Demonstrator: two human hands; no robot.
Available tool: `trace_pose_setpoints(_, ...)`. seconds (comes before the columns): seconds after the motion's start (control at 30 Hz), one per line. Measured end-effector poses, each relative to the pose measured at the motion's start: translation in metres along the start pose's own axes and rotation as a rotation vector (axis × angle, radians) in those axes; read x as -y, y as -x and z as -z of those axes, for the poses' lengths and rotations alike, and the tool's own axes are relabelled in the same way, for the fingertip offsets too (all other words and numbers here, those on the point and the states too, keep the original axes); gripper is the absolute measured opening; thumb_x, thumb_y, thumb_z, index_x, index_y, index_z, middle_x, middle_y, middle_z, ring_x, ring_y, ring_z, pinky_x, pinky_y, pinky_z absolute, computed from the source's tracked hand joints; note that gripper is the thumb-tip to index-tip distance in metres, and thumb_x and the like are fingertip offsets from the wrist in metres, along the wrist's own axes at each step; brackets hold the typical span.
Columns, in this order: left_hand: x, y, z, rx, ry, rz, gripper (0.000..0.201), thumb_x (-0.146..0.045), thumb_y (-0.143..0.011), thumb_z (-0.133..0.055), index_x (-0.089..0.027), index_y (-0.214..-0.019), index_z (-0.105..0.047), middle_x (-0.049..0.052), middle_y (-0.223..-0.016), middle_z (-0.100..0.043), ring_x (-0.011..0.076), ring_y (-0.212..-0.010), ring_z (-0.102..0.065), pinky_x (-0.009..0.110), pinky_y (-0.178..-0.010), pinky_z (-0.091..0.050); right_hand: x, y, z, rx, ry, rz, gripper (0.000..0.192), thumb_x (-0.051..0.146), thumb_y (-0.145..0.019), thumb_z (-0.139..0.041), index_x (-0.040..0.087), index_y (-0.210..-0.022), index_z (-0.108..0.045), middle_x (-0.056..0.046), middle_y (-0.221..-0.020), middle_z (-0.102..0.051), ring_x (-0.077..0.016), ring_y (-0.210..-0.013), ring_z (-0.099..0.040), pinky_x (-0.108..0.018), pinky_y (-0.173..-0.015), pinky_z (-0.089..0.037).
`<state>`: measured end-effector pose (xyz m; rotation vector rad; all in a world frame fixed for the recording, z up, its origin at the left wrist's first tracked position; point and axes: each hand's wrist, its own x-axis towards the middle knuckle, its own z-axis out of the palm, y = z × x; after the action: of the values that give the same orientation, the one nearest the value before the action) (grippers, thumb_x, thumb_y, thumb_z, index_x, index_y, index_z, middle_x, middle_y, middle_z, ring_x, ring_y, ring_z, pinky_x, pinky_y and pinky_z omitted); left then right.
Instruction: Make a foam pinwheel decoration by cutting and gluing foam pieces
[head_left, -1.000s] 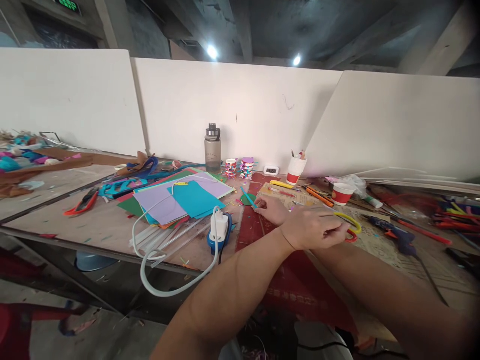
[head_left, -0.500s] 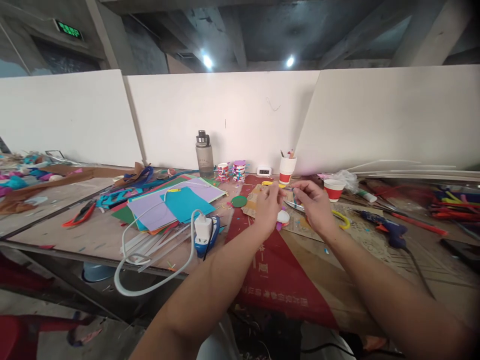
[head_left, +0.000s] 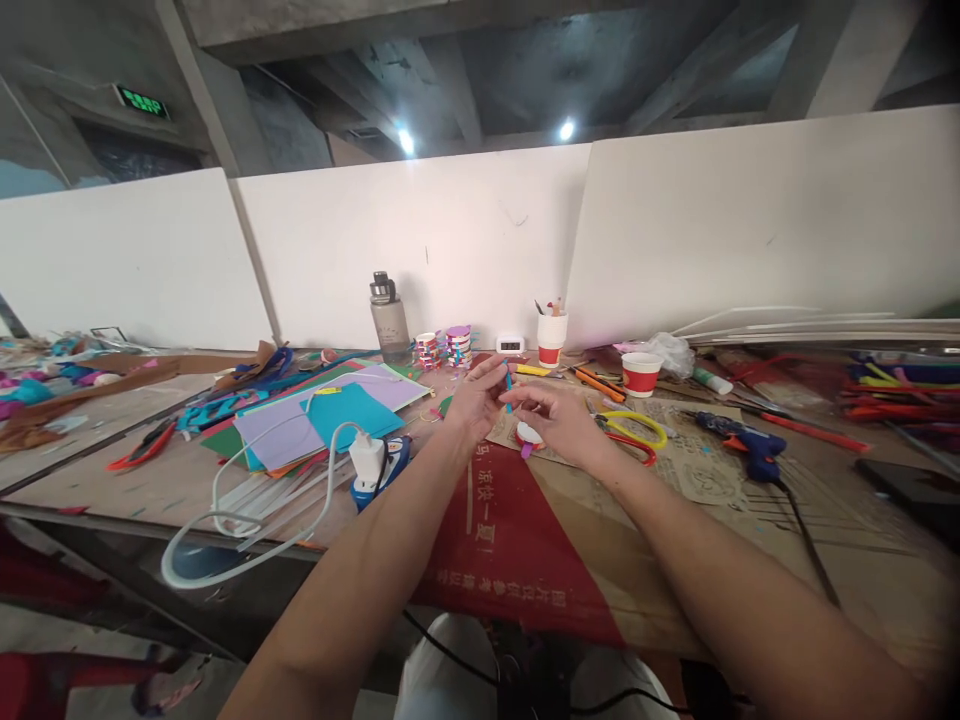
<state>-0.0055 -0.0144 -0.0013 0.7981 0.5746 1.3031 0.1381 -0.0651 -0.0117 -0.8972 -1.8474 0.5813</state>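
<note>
A narrow blue strip (head_left: 508, 386) stands roughly upright between my two hands above the cardboard. My left hand (head_left: 477, 400) is closed, pinching the strip from the left side. From the right, the bent fingers of my right hand (head_left: 556, 418) close on the strip's lower part. Just below them lies a small white, round piece with red and purple bits (head_left: 529, 436), partly covered by my right hand. Scissors with yellow handles (head_left: 641, 428) rest to the right of that hand. A yellow cutter (head_left: 531, 370) lies behind the fingers.
To the left are stacked coloured sheets (head_left: 281, 430), a power strip with a white plug (head_left: 367, 460) and a bottle (head_left: 388, 325). Paper cups (head_left: 640, 376), an orange cutter (head_left: 600, 384) and a blue glue gun (head_left: 742, 445) with its cord are on the right. White boards (head_left: 420, 240) stand behind.
My hands have come lower and closer together, and the blue strip now shows plainly between them. The scissors show more fully. The whole view has shifted slightly.
</note>
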Motion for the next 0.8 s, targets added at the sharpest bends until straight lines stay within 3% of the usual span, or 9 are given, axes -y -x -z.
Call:
trace_pose_setpoints(0.23,0.001,0.002,-0.003,-0.027,-0.014,0.029,0.016,-0.005,-0.077,-0.07,-0.015,-0.088,-0.065,0.002,-0.075,-0.07,0.0098,-0.063,-0.062,0.02,-0.056,-0.045,-0.011,-0.003,-0.001,-0.039,0.15,0.186,0.027,0.01,-0.085,-0.057,0.023,-0.1,-0.074,-0.005,-0.094,-0.073,-0.0175,-0.078,-0.065,-0.032,-0.072,-0.054)
trace_pose_setpoints(0.33,0.004,0.003,-0.003,-0.012,-0.014,0.041,0.016,-0.004,-0.077,-0.07,-0.015,-0.089,-0.064,0.002,-0.075,-0.07,0.0097,-0.064,-0.063,0.019,-0.057,-0.045,-0.016,-0.001,-0.003,-0.12,0.274,0.294,0.026,0.009,-0.084,-0.062,0.025,-0.102,-0.073,-0.009,-0.106,-0.071,-0.0235,-0.097,-0.066,-0.042,-0.086,-0.054)
trace_pose_setpoints(0.43,0.007,0.003,-0.001,0.003,-0.015,0.053,0.021,-0.003,-0.073,-0.071,-0.015,-0.089,-0.064,0.0,-0.073,-0.068,0.0084,-0.062,-0.061,0.019,-0.058,-0.046,-0.018,0.002,-0.002,-0.189,0.388,0.379,0.04,0.006,-0.084,-0.06,0.028,-0.116,-0.069,-0.01,-0.112,-0.065,-0.0259,-0.108,-0.061,-0.046,-0.092,-0.053)
trace_pose_setpoints(0.63,0.015,-0.001,-0.002,-0.036,-0.018,0.129,0.018,0.003,-0.08,-0.06,-0.015,-0.082,-0.062,0.0,-0.072,-0.064,0.0066,-0.061,-0.056,0.019,-0.057,-0.044,-0.013,0.003,0.007,-0.049,0.519,0.479,0.069,-0.002,-0.08,-0.046,0.033,-0.139,-0.053,-0.01,-0.123,-0.058,-0.0261,-0.116,-0.054,-0.049,-0.099,-0.049)
trace_pose_setpoints(0.8,0.017,-0.007,-0.003,-0.064,0.011,0.115,0.016,0.002,-0.079,-0.063,-0.014,-0.077,-0.062,-0.003,-0.068,-0.06,0.0051,-0.06,-0.052,0.019,-0.057,-0.042,-0.017,0.003,0.015,0.008,0.603,0.487,0.085,-0.009,-0.071,-0.04,0.032,-0.146,-0.046,-0.01,-0.129,-0.054,-0.0274,-0.123,-0.048,-0.051,-0.102,-0.045)
